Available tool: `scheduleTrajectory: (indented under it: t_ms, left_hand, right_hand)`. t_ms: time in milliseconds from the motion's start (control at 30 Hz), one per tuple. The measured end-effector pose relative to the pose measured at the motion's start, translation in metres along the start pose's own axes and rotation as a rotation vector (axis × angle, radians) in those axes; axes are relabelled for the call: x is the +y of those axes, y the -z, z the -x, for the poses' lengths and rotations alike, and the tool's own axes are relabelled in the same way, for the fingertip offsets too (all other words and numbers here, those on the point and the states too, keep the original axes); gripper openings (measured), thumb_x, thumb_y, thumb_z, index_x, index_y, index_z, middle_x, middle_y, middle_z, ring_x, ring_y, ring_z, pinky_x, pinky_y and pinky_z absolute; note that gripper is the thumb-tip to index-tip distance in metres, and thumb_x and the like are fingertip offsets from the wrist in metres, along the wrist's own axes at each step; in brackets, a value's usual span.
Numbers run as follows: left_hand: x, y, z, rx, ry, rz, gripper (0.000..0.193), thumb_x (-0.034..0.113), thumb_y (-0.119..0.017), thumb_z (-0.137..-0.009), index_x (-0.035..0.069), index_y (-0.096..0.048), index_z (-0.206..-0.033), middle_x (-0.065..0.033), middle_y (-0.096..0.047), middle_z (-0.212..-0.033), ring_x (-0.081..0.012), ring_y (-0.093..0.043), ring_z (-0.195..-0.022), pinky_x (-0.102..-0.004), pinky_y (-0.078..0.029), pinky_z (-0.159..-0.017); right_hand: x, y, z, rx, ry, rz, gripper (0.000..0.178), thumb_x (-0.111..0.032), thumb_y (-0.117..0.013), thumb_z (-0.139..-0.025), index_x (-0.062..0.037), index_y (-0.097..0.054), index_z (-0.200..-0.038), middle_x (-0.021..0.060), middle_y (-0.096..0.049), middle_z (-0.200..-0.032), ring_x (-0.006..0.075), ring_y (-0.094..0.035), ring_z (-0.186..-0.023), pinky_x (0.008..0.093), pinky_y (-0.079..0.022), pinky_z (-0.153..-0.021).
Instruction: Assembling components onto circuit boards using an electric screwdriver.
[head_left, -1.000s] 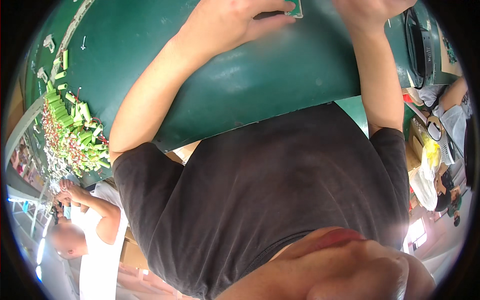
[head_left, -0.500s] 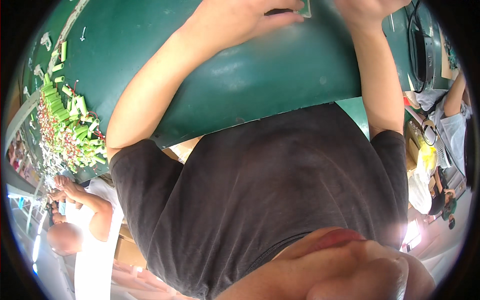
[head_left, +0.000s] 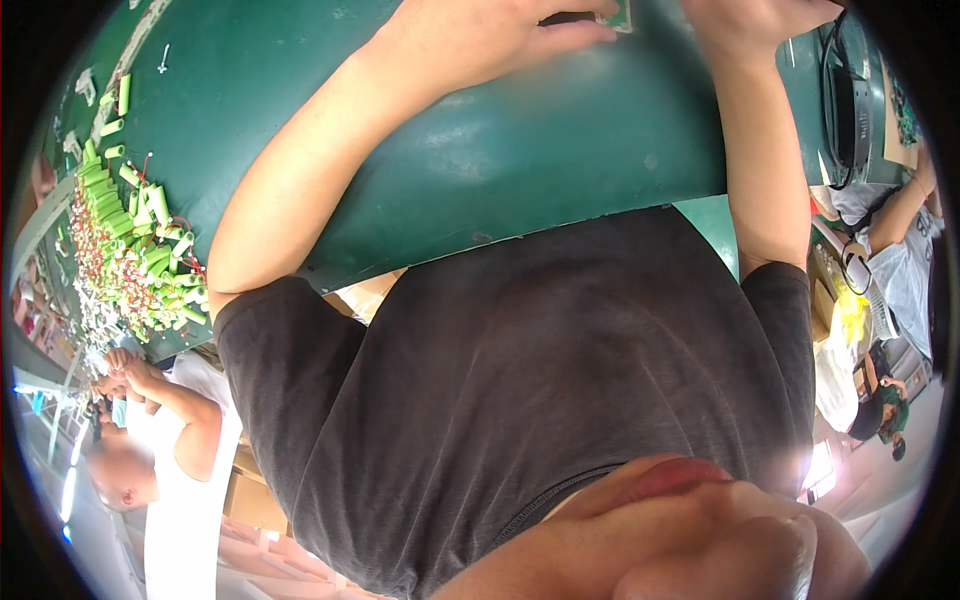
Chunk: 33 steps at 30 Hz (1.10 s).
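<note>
At the top edge, my left hand [head_left: 490,38] has its thumb and a finger closed at the near corner of a small green board [head_left: 624,16] with a pale rim. The rest of that board lies outside the picture. My right hand [head_left: 752,22] is to the right of it, over the green tabletop [head_left: 560,130]. Its fingers are mostly cut off by the upper edge, so whatever they hold is hidden. A fingertip of this hand reaches close to a black cable.
Green cylindrical cells [head_left: 112,205] with red wires lie heaped at the left. A small screw-like metal piece [head_left: 164,58] is beyond them. A black box-shaped device [head_left: 850,115] with its cable lies at the right. Co-workers sit at both sides, one in white [head_left: 185,450] at left.
Both my hands have shifted slightly to the right, the green board along with the left one. The surroundings have moved a little in the picture.
</note>
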<state>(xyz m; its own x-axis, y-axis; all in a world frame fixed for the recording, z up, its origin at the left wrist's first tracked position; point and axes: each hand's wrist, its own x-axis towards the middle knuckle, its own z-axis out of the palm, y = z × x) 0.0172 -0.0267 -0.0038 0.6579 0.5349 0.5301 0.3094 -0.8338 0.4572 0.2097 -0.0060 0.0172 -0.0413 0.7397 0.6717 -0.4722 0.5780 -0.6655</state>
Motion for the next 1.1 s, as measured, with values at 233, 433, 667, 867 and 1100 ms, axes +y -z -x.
scheduleTrajectory:
  t_ms: [233,433,667,867,1100]
  left_hand:
    - [-0.002,0.002,0.005,-0.019,0.019,-0.017,0.021,0.013,-0.082,-0.076,0.001,-0.077,-0.093,-0.0297,-0.051,-0.144,-0.0437,-0.054,-0.132,-0.046,-0.046,-0.111]
    - [0.001,0.002,0.004,-0.028,0.009,-0.035,0.022,0.013,-0.082,-0.076,0.001,-0.077,-0.094,-0.0296,-0.051,-0.145,-0.0436,-0.053,-0.133,-0.0458,-0.045,-0.112]
    - [0.001,0.0,0.003,-0.012,0.022,-0.013,0.022,0.012,-0.083,-0.076,0.001,-0.077,-0.093,-0.0292,-0.052,-0.144,-0.0437,-0.054,-0.132,-0.0465,-0.046,-0.111]
    - [0.0,0.002,0.002,-0.003,0.006,-0.006,0.022,0.011,-0.083,-0.074,0.001,-0.076,-0.092,-0.0287,-0.052,-0.143,-0.044,-0.055,-0.13,-0.0468,-0.047,-0.109]
    - [0.001,0.003,0.001,0.023,0.006,0.036,0.023,0.01,-0.083,-0.073,0.002,-0.075,-0.092,-0.0285,-0.052,-0.142,-0.0444,-0.056,-0.128,-0.0472,-0.048,-0.108]
  right_hand:
    - [0.005,-0.002,0.002,0.003,-0.002,-0.075,0.079,0.016,-0.055,-0.088,-0.0068,-0.026,-0.157,0.0137,-0.054,-0.112,0.0138,-0.06,-0.065,0.0272,-0.054,-0.057]
    - [-0.001,-0.001,0.0,-0.035,0.012,0.039,0.076,0.015,-0.056,-0.089,-0.0072,-0.028,-0.155,0.0133,-0.054,-0.112,0.0133,-0.06,-0.065,0.0273,-0.055,-0.057]
    - [0.001,0.001,0.002,-0.038,0.011,-0.091,0.075,0.014,-0.056,-0.089,-0.0072,-0.027,-0.155,0.0135,-0.053,-0.113,0.013,-0.06,-0.065,0.0272,-0.055,-0.057]
    - [0.001,0.0,0.006,-0.037,-0.023,0.044,0.074,0.014,-0.056,-0.089,-0.0049,-0.026,-0.154,0.0137,-0.054,-0.11,0.0116,-0.06,-0.065,0.025,-0.054,-0.057]
    - [0.007,0.004,0.001,-0.193,0.06,0.36,0.072,0.009,-0.059,-0.089,-0.0021,-0.026,-0.153,0.0124,-0.055,-0.105,0.009,-0.059,-0.065,0.019,-0.051,-0.058]
